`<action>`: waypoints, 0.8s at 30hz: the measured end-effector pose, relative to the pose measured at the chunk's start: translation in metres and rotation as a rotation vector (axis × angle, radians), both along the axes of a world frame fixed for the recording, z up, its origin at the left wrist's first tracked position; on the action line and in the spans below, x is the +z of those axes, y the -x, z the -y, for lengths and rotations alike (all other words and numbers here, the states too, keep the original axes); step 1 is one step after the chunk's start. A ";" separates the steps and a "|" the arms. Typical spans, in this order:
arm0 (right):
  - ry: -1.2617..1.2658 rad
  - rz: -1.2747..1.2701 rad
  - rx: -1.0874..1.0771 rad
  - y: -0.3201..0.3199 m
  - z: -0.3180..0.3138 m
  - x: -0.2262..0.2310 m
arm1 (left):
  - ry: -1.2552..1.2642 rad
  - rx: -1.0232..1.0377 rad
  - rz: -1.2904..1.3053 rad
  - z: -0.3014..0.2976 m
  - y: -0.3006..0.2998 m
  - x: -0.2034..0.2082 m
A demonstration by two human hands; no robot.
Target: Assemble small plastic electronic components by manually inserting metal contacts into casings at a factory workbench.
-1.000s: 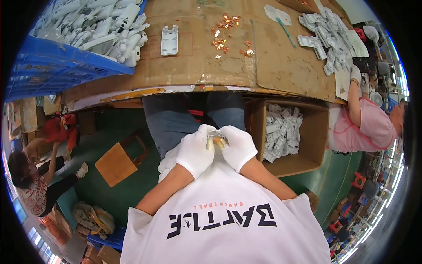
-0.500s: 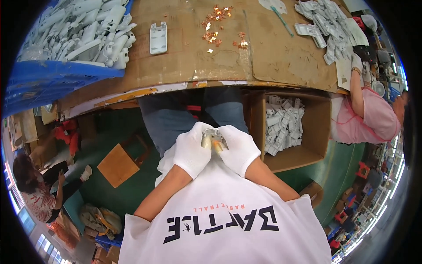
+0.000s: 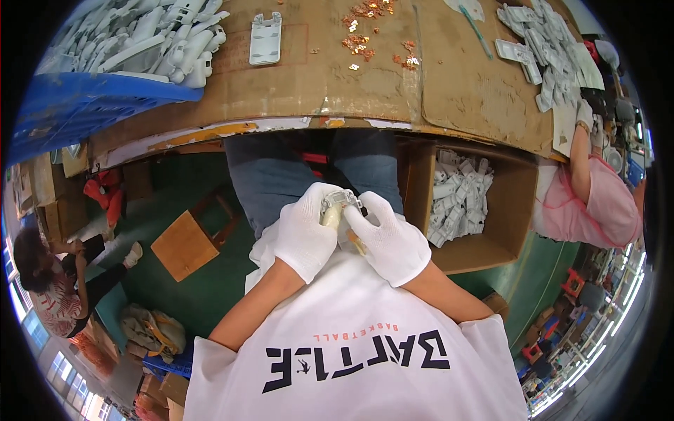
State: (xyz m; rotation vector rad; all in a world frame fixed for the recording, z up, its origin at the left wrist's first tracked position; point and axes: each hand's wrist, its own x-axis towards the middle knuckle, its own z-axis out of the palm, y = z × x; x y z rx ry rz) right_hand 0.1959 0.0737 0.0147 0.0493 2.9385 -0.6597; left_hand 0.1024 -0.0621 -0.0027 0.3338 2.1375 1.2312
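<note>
Both my hands wear white knitted gloves and meet in front of my shirt, over my lap. A small light-grey plastic part (image 3: 342, 199) with clip-like edges sits between them. My left hand (image 3: 305, 231) is closed round its left side, thumb laid along it. With thumb and forefinger my right hand (image 3: 393, 245) grips the part's right end. The thumb and finger tips look yellowish, and an orange-yellow patch shows below the right fingers. What lies inside the palms is hidden. On the cardboard-topped table (image 3: 316, 84) ahead lies a single white plastic housing (image 3: 265, 41).
A blue crate (image 3: 105, 105) heaped with white housings stands left. Small copper pieces (image 3: 359, 45) and a green stick (image 3: 476, 31) lie on the table, with piled housings (image 3: 551, 52) right. A cardboard box (image 3: 502, 210) holds similar parts. A wooden stool (image 3: 184, 245) and two people are nearby.
My right hand has shifted slightly right and down, its fingers now at the part's right end. The plastic part is tilted and more exposed. The view has shifted a little.
</note>
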 end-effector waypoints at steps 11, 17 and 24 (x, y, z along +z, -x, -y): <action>-0.060 0.108 0.005 -0.005 0.002 -0.021 | 0.059 -0.087 0.162 0.004 0.000 -0.004; 0.232 0.170 -0.149 -0.006 -0.007 -0.022 | -0.083 -0.095 0.321 0.002 0.003 -0.008; 0.039 0.030 -0.052 -0.006 -0.009 -0.016 | -0.083 -0.142 0.235 -0.002 0.003 -0.002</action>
